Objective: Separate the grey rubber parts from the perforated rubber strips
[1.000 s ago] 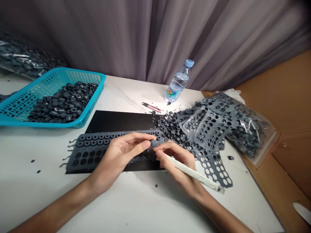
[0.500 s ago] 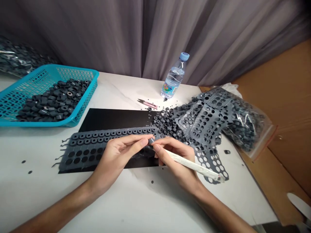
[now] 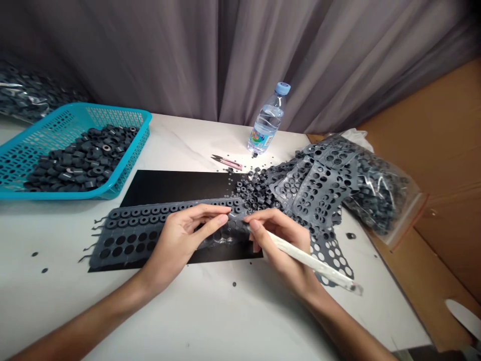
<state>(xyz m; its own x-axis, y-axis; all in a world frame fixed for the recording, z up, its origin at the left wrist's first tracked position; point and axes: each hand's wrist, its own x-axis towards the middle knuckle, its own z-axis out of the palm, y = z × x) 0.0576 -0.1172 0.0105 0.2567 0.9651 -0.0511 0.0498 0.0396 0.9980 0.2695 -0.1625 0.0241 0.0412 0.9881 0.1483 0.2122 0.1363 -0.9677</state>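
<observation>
Above the dark grey moulded rubber sheet [image 3: 124, 235], my left hand [image 3: 190, 233] has its thumb and index fingertips close together in a pinch. Whatever may be between them is too small or hidden to make out. My right hand [image 3: 281, 240] is closed around a slim white pen-like tool [image 3: 315, 263], whose back end points down to the right; its tip is hidden by the fingers. The sheet has two rows of raised rings along its far side and rows of round holes nearer me. It lies on a black mat [image 3: 169, 185].
A blue basket [image 3: 148, 131] of grey rings stands at left, a bag of rings [image 3: 22, 95] behind it. Loose rings [image 3: 259, 190] and punched sheets [image 3: 319, 185] lie right, beside another filled bag [image 3: 391, 200]. Pink snips [image 3: 227, 161] and a water bottle [image 3: 266, 123] stand behind.
My hands have parted slightly, the right moving right with the white tool. The small grey ring that was between my fingertips no longer shows.
</observation>
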